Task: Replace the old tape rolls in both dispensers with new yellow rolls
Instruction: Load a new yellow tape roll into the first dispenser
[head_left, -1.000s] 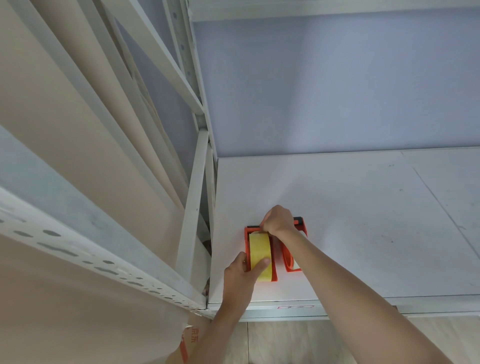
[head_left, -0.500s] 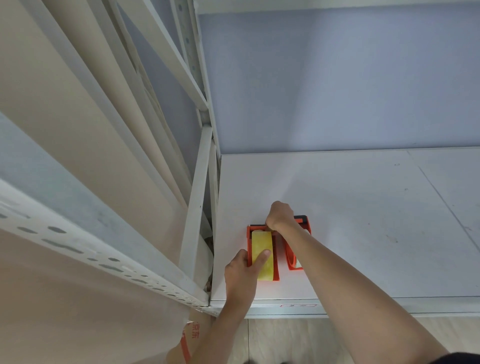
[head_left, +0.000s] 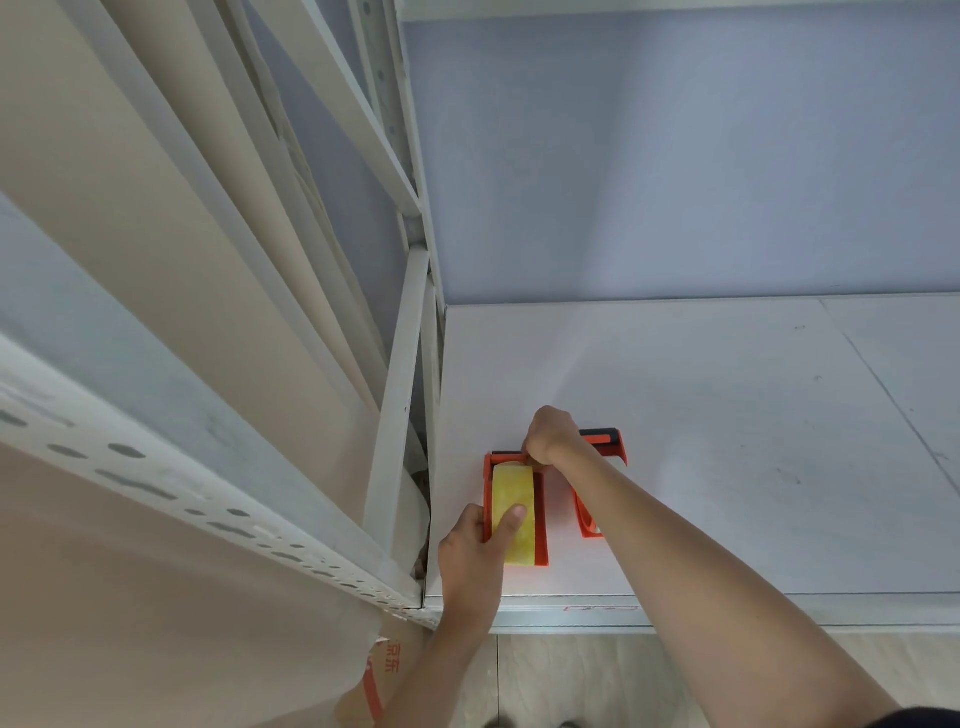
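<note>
On the shelf (head_left: 727, 441), left hand (head_left: 475, 551) grips the yellow-loaded left dispenser (head_left: 541, 519), right hand (head_left: 550, 436) pinches its tape end; right dispenser's (head_left: 605, 441) roll hidden.

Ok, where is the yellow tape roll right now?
In the head view the yellow tape roll sits in the left orange dispenser near the shelf's front left corner, under the left hand's thumb.

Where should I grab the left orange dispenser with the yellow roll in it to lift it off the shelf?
Probably by its two long orange side walls, coming from above at the near end. The left dispenser lies flat on the shelf with the yellow roll filling its middle, so only the walls are exposed. The left hand already grips there, thumb on the roll; the right hand occupies the far end.
</note>
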